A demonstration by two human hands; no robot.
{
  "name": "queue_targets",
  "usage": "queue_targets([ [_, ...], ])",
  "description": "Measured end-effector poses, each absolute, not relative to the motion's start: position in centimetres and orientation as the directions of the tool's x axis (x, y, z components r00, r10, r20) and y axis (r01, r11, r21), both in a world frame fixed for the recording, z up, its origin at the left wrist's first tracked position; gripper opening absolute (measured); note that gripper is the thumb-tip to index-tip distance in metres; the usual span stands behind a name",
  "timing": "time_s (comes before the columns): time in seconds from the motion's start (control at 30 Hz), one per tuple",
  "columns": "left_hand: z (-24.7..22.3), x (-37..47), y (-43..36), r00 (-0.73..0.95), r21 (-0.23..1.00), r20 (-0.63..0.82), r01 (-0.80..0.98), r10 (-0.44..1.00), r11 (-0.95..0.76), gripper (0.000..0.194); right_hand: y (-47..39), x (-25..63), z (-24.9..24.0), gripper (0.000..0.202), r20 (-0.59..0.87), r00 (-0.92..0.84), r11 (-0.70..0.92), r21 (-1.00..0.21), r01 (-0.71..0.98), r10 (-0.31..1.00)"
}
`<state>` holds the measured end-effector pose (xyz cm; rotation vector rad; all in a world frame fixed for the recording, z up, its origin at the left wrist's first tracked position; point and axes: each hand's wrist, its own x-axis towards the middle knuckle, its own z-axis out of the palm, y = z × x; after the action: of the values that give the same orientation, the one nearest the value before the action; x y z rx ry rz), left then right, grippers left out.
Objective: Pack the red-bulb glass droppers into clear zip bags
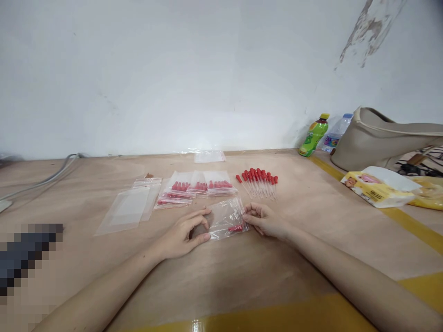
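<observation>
A clear zip-lock bag lies in front of me with a red-topped dropper pipette inside, near its lower right. My right hand pinches the bag's right edge. At the left edge rests my left hand, thumb and fingers apart, the tips touching the bag or just beside it. Behind the bag, filled bags with red bulbs showing lie overlapped in a row. To their right is a fanned pile of loose glass-like pipettes with red bulbs. Flat bags without visible contents lie to the left.
Another flat bag lies by the wall. At the right stand a green bottle, a clear bottle and a beige bag, with a tissue pack in front. A cable runs along the left. Yellow tape crosses the table covering.
</observation>
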<state>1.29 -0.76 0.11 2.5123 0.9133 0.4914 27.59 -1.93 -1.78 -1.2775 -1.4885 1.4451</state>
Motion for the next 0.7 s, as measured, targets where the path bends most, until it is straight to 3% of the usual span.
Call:
queue_targets([
  [0.07,-0.2,1.2,-0.7,0.734,0.471,0.195,0.511,0.650,-0.719,0.022,-1.4,27.9,-1.9,0.030,-0.114,-0.195,-0.068,-0.971,0.227,0.974],
  [0.17,-0.6,1.1,-0.6,0.745,0.430,0.205,0.514,0.635,-0.742,0.027,0.3,28.7,-2.1,0.023,0.092,-0.037,0.099,-0.905,0.413,0.995],
  [0.3,-0.7,1.2,-0.7,0.749,0.410,0.229,0.505,0.622,-0.759,0.028,3.3,29.3,-1.4,0.013,0.377,-0.028,0.260,-0.580,0.772,0.926],
  [0.37,-0.7,1.2,-0.7,0.758,0.427,0.230,0.485,0.610,-0.763,0.029,4.7,28.8,-0.7,0.017,0.400,-0.042,0.227,-0.427,0.875,0.915],
  [0.5,-0.8,1.3,-0.6,0.760,0.463,0.221,0.469,0.611,-0.752,0.028,7.0,26.8,0.5,0.025,0.290,0.126,-0.051,-0.251,0.967,0.949],
  [0.6,-0.9,1.2,-0.6,0.756,0.465,0.228,0.469,0.613,-0.751,0.028,7.8,25.5,0.8,0.030,0.243,0.218,-0.165,-0.219,0.962,0.945],
  [0.7,-0.9,1.2,-0.6,0.754,0.467,0.228,0.471,0.616,-0.749,0.029,7.6,25.2,1.2,0.030,0.291,0.258,-0.174,-0.283,0.943,0.921],
])
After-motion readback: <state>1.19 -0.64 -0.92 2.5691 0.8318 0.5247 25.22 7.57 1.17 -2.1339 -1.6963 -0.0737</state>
